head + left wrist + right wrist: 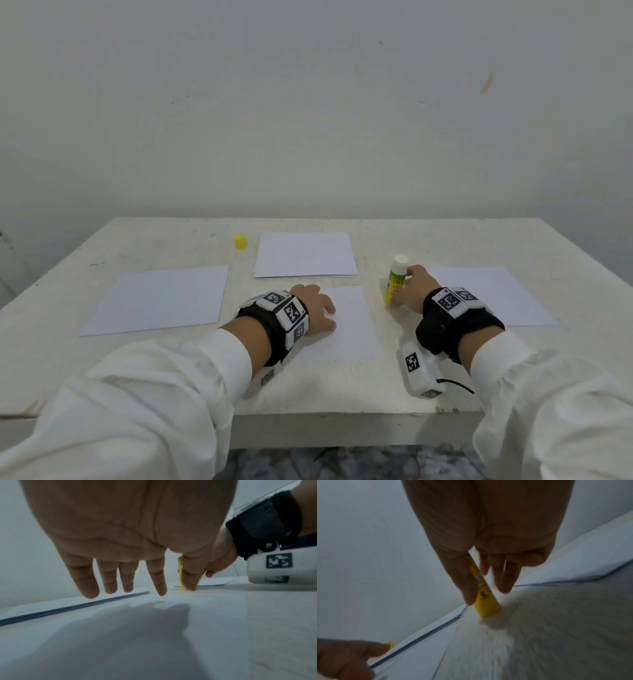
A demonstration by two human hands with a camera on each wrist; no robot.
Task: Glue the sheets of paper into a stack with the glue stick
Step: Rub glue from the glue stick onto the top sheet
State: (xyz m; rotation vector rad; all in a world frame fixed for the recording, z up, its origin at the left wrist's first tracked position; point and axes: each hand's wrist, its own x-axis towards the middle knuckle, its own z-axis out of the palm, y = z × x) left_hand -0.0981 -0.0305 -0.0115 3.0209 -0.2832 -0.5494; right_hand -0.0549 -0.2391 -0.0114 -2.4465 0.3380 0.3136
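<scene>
One glue stick (395, 279) stands upright on the table (171, 246), uncapped, base down, white glue end up, just right of the near sheet (352, 325). Body is yellow with a green label band; print is there but too blurred to read (a few orange letters only). Right hand (412, 289) grips the tube: in the right wrist view the thumb (464, 582) lies along one side of the stick and the fingers curl round the other. Tube base touches the tabletop.

One yellow cap (240, 241) sits on its own at the far side, left of the pile (305, 255), well apart from the stick.

Paper count: four lots. Near sheet, single, in front of the person. Pile, several sheets with edges showing, beyond it. Left sheet (161, 299) and right sheet (493, 294), one on each side, all flat and apart from each other.

Left hand (313, 310) lies on the near sheet's left part, fingers straight and slightly spread, tips down toward the paper (left wrist view shows them just at its surface), holding nothing.

Both wrists wear black bands (459, 322) carrying white blocks with square black-and-white markers; white sleeves (171, 394) cover the forearms.
</scene>
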